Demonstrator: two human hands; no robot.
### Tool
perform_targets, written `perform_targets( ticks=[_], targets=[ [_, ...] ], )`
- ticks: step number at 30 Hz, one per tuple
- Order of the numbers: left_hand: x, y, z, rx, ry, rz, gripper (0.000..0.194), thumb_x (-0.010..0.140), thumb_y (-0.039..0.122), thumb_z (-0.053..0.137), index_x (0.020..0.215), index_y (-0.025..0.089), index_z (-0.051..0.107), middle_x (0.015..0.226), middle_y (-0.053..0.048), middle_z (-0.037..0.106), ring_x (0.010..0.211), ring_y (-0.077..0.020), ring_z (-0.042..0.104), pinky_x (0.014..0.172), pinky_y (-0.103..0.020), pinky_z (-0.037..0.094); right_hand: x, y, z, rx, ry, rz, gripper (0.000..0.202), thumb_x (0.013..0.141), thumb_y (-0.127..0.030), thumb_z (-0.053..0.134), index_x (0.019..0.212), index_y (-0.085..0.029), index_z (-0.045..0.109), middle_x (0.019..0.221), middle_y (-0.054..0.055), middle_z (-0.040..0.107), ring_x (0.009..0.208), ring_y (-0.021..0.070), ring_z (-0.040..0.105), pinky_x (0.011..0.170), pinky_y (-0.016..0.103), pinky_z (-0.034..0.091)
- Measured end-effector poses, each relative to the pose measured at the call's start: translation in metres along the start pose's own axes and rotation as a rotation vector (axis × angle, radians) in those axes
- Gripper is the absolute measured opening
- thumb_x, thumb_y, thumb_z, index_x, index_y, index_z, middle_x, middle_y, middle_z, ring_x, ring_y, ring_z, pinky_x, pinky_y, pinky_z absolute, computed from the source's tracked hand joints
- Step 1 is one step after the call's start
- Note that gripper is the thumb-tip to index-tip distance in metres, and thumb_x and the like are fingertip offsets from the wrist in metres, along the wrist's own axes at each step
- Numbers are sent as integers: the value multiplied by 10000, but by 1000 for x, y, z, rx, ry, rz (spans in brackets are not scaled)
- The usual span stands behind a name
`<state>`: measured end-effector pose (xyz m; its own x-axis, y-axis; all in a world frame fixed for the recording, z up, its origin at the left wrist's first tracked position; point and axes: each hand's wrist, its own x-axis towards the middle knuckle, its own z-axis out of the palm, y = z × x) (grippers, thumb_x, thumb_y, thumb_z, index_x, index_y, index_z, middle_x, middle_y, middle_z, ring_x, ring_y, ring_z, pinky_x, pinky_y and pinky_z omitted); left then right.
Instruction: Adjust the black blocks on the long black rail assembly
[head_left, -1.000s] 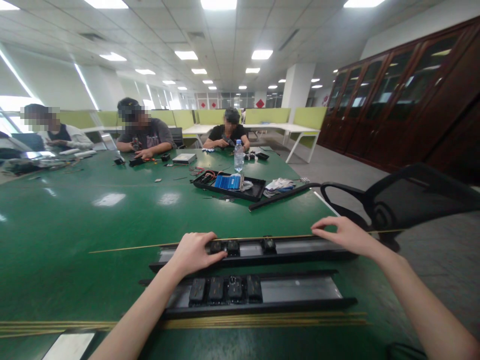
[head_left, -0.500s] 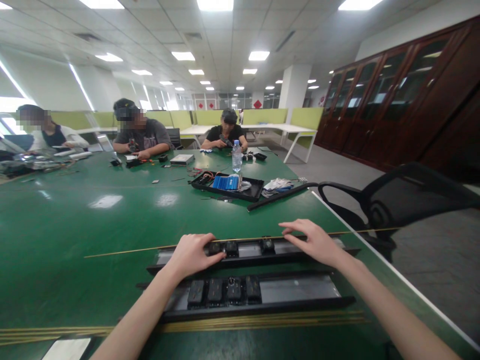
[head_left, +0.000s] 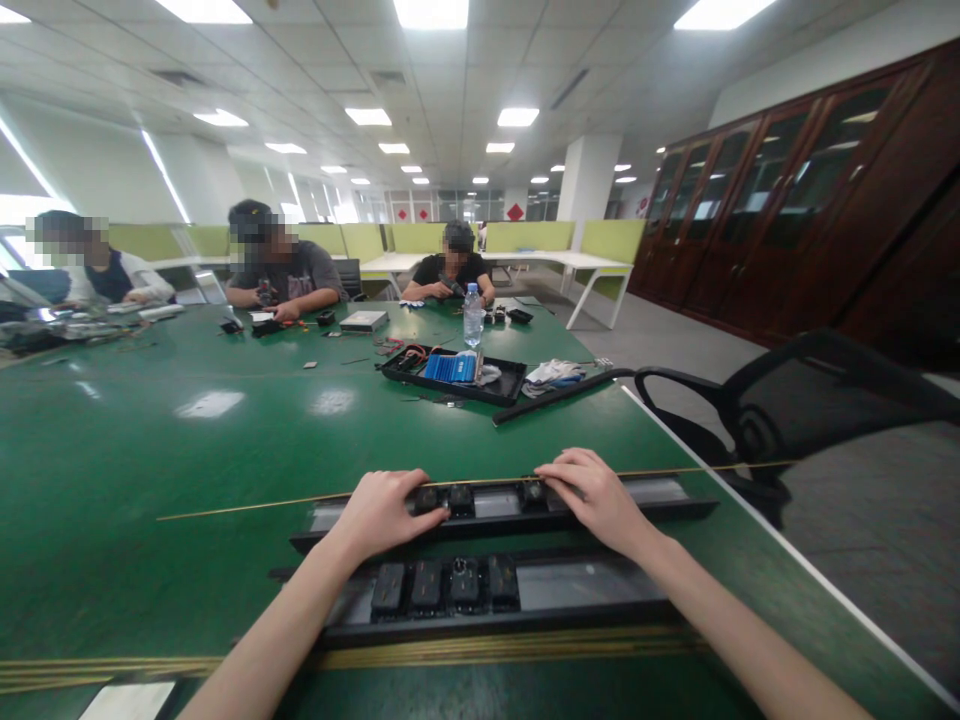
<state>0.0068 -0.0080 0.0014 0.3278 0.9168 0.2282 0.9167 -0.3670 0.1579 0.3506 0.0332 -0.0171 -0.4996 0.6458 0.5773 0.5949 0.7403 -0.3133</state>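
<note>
A thin brass rod (head_left: 277, 505) runs lengthwise along the far edge of a black-edged metal channel (head_left: 495, 503). Black socket blocks (head_left: 460, 499) sit inside this channel. My left hand (head_left: 381, 508) is closed around the leftmost block there, thumb in front and fingers behind beside the rod. At the block farther right (head_left: 533, 494), my right hand (head_left: 589, 492) pinches the rod between thumb and fingertips. Nearer to me lies a second channel (head_left: 585, 585) with several black blocks (head_left: 427, 587) side by side in it; my right forearm crosses its right end.
More brass rods (head_left: 450, 653) lie along the near side. Beyond my hands are a black tray (head_left: 510, 378) with a blue part, white gloves (head_left: 553, 374), a black strip (head_left: 559, 397) and a water bottle (head_left: 472, 318). An office chair (head_left: 810, 400) stands right; several people sit across.
My right hand has moved left along the rod to the right-hand block, and its fingers have closed. The rod has shifted slightly left. My left hand stays at its block.
</note>
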Motion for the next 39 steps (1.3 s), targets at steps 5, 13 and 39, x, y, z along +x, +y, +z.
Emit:
perform_targets(
  ticks=[5,13,39],
  targets=[
    [0,-2,3,2,-1,3,392,856,607,602,881,223,675,842,-54,754,792,-244,715,658,-289,408,0,1,1,26,-4,3,229,987,-238,518,1052,-259,736,963,74,712,959,240,641,879,432,532],
    [-1,-2,3,19,5,2,426,867,634,588,908,222,687,857,-63,762,811,-269,725,663,-302,420,1,-1,-2,8,-9,-39,217,987,-220,531,1055,-261,734,936,54,733,938,231,631,940,468,486],
    [0,-7,5,-29,-11,-4,491,852,670,602,996,220,736,866,-71,771,831,-270,731,696,-302,458,-1,1,1,24,-10,-3,222,968,-186,570,1078,-245,754,926,56,732,937,232,616,869,414,485]
  ],
)
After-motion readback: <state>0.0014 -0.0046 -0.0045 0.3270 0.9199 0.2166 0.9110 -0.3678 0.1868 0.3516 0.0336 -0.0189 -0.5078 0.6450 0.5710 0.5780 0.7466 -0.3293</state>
